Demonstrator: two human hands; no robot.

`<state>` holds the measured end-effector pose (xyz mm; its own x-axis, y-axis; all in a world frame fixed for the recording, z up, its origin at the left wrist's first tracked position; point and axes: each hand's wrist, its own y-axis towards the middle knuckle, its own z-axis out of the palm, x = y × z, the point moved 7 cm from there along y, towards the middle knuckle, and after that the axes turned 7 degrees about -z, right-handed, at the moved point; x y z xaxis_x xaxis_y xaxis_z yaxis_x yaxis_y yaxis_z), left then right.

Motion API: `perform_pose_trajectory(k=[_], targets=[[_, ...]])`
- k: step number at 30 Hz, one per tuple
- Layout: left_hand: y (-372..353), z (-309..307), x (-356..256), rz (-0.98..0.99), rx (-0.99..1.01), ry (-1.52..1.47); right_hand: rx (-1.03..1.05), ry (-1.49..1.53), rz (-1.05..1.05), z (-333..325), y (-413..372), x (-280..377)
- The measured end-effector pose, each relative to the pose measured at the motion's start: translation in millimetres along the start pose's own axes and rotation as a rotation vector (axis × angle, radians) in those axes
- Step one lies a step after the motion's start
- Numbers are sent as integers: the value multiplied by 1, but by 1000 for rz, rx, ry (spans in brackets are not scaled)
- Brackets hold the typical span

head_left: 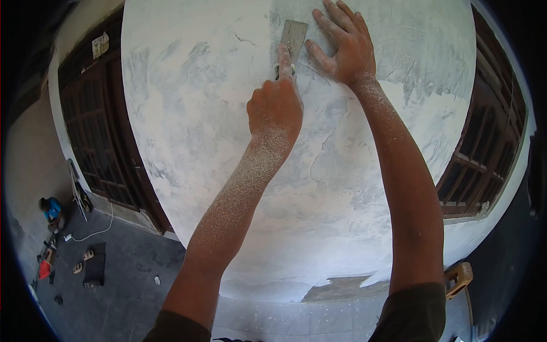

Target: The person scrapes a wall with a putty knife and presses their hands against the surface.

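My left hand (pixel 276 105) is closed around the handle of a putty knife (pixel 294 35), its index finger stretched along the flat metal blade. The blade lies against a white and grey plastered wall (pixel 228 148), pointing upward. Just right of the blade, my right hand (pixel 346 48) is pressed flat on the wall with its fingers spread, holding nothing. White dust and specks cover both hands and the left forearm. Most of the knife's handle is hidden by my left fist. Cracks and rough patches show in the wall's coating.
Dark wooden doors (pixel 97 131) stand at left, and a barred window (pixel 476 154) at right. A person in blue (pixel 52 211) crouches at far left near sandals (pixel 88 255), a dark mat (pixel 95 273) and a white cable (pixel 99 232). A wooden stool (pixel 460 278) is lower right.
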<state>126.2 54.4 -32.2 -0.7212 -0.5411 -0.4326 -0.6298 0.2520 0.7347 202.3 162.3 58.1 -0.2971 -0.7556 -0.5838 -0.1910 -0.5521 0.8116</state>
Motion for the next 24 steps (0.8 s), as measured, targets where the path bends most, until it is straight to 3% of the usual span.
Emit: perform_pose_trajectory(k=[3, 5, 10, 12, 19, 20, 24], targets=[[20, -2, -3, 55, -109, -15, 21, 21, 6, 0, 0, 2], [41, -24, -19, 176, -466, 42, 5, 51, 4, -3, 0, 2], [25, -17, -14, 169, -445, 33, -1, 22, 1, 1, -2, 0], [3, 1, 2, 75, -179, -12, 2, 23, 8, 2, -1, 0], [51, -41, -28, 124, -261, -10, 8, 44, -1, -1, 0, 3], [69, -33, -30, 101, -160, -9, 9, 52, 1, -2, 0, 2], [37, -27, -16, 79, -250, 6, 1, 53, 9, -1, -1, 1]])
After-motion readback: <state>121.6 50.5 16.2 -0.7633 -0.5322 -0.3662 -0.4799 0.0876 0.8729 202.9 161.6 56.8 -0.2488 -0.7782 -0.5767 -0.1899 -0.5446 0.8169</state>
